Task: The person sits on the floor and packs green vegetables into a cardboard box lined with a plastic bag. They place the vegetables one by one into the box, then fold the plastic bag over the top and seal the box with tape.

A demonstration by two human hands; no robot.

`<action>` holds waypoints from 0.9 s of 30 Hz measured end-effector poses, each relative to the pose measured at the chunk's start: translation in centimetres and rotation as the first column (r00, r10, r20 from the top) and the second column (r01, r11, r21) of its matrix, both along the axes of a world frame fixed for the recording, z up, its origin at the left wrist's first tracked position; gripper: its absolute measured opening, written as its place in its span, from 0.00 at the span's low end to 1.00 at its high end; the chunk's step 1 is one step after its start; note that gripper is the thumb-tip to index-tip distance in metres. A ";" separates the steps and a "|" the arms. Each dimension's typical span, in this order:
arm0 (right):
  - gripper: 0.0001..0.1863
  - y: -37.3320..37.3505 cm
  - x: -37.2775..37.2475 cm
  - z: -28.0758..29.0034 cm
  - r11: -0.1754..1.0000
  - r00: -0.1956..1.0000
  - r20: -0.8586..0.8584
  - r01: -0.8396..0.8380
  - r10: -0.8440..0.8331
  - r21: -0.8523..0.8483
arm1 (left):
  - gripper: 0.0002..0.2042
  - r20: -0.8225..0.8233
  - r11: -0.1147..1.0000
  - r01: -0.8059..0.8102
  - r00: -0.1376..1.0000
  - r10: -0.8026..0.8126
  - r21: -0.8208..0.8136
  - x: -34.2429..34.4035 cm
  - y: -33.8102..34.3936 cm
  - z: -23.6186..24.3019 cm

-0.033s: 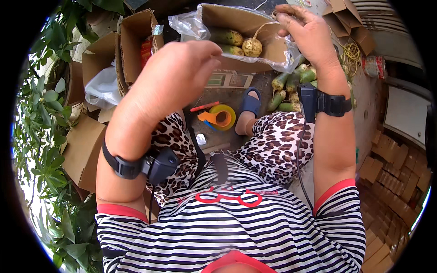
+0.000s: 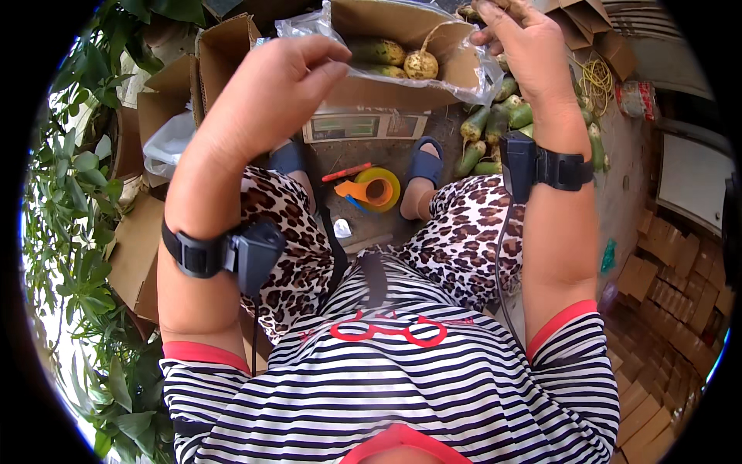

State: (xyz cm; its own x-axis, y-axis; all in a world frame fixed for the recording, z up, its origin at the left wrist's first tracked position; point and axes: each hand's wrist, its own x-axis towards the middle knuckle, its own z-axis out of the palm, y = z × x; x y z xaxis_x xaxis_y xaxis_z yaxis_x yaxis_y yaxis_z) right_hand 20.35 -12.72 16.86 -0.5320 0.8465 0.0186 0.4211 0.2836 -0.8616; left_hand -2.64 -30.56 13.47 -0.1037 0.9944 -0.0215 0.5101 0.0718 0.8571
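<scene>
Over the left end of the plastic-lined carton holding green radishes, the left hand arches, thumb parted from fingers, while the right hand bends near its right end, grip impossible to tell.

Leafy plants were arranged along the left edge. Yellow cord was heaped at the upper right, beside a red package. A white panel was located below the package; cardboard was stacked nearer the lower right.
</scene>
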 end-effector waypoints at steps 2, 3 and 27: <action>0.12 -0.7 1.0 -1.1 0.983 0.965 -0.216 0.122 -0.149 -0.134 | 0.14 0.141 0.994 -0.055 0.988 0.067 -0.089 -1.5 0.5 0.0; 0.09 -0.6 2.3 -2.6 0.975 0.938 -0.290 0.148 -0.191 -0.162 | 0.14 0.184 0.993 -0.083 0.978 0.097 -0.082 -1.9 1.0 -0.6; 0.14 5.0 4.1 -8.0 0.966 0.966 0.220 0.176 -0.133 -0.189 | 0.14 -0.375 0.992 0.104 0.919 -0.121 -0.066 4.0 4.7 -3.2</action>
